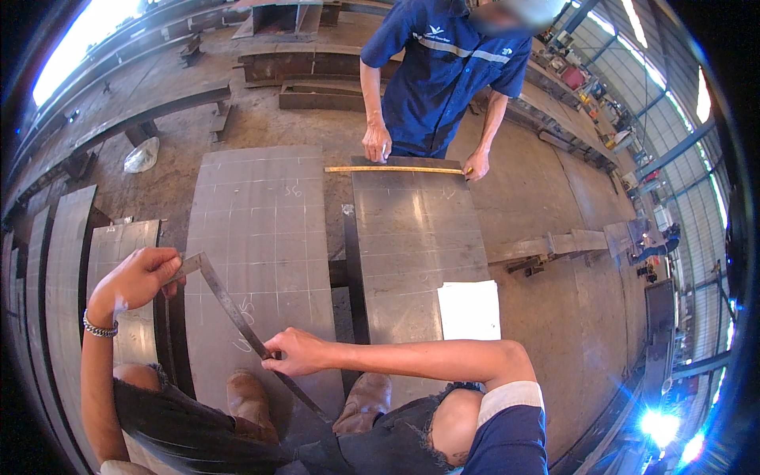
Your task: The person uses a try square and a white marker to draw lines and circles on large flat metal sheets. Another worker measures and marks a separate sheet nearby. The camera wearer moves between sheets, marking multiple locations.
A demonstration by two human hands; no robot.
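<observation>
Head view: chalk-gridded steel plates on perhaps concrete workshop floor.

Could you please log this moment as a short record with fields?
setting: steel fabrication shop
left hand: grips the upper end of a metal square
right hand: presses the square's blade onto the left steel plate
plate marks: chalk grid lines
right steel plate: white sheet on its near corner
co-worker: both hands on a yellow ruler across the right plate's far edge
feet: brown boots on the left plate
</observation>
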